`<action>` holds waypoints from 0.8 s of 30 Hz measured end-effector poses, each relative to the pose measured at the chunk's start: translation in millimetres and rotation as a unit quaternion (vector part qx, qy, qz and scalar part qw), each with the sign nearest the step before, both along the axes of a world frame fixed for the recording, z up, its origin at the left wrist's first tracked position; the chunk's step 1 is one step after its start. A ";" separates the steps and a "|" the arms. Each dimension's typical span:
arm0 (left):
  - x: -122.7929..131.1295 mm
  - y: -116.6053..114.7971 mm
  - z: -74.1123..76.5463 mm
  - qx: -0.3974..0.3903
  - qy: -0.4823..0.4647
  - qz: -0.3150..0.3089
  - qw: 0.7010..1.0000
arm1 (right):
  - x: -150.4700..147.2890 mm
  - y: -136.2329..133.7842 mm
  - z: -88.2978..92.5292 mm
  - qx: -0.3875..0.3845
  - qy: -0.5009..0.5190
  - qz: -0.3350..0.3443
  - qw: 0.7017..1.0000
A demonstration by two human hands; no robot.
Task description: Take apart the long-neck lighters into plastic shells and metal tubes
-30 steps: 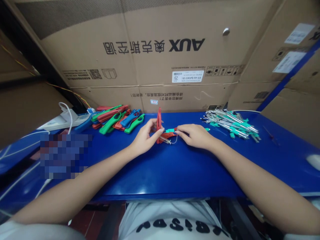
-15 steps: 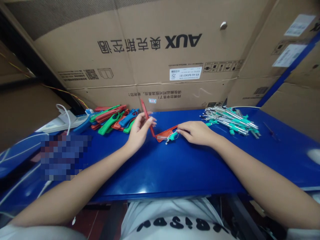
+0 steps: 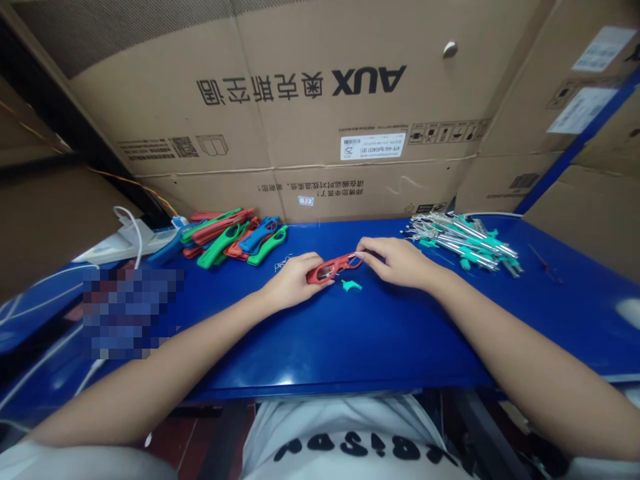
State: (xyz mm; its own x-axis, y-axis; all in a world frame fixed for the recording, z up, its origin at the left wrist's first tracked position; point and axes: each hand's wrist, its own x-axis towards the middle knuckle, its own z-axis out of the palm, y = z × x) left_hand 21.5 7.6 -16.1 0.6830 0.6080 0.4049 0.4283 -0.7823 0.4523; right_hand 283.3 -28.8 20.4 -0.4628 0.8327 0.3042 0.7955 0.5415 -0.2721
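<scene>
A red plastic lighter casing (image 3: 341,264) with a finger hole lies across between my hands, just above or on the blue tabletop. My left hand (image 3: 295,280) is closed round its left end, with the thumb along the near side. At its right end, my right hand (image 3: 393,259) pinches the tip with thumb and fingertips. Through the opening, something pale shows inside, too small to name. A teal trigger piece (image 3: 351,285) sits on the table just below the casing, seemingly apart from it. Thin pale wires (image 3: 283,263) lie beyond my left hand.
Green, red and blue lighter casings (image 3: 215,244) are piled at the back left. At the back right lies a heap of metal tubes with teal parts (image 3: 467,243). A cardboard sheet (image 3: 300,153) stands behind the table. A power strip (image 3: 155,240) and white cables are at left.
The red piece that my left hand held upright has come down onto the lower red piece, and they appear together. The teal trigger piece now lies nearer me, below the casing.
</scene>
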 end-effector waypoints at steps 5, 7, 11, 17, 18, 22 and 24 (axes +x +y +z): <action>-6.8 4.6 18.1 0.041 -0.007 -0.007 0.999 | 8.6 5.2 2.0 0.035 0.015 0.016 0.999; -16.0 12.5 25.5 0.051 0.009 -0.010 0.999 | 15.5 7.7 3.8 0.046 0.033 0.023 0.998; -38.9 32.3 34.7 0.037 0.022 0.060 0.997 | 36.3 13.1 11.1 0.080 0.112 -0.024 0.990; -14.0 15.5 27.4 -0.297 -0.170 0.124 0.931 | 17.1 6.8 10.9 0.048 0.255 -0.020 0.966; -4.3 7.6 23.9 -0.373 -0.205 0.104 0.899 | 6.0 3.1 7.9 0.021 0.256 -0.012 0.966; 21.4 -17.5 13.3 -0.545 -0.258 0.033 0.797 | -31.9 -9.6 -6.1 -0.089 0.172 0.019 0.981; 22.9 -21.2 12.4 -0.563 -0.250 0.020 0.788 | -38.7 -11.0 -10.7 -0.120 0.147 0.026 0.981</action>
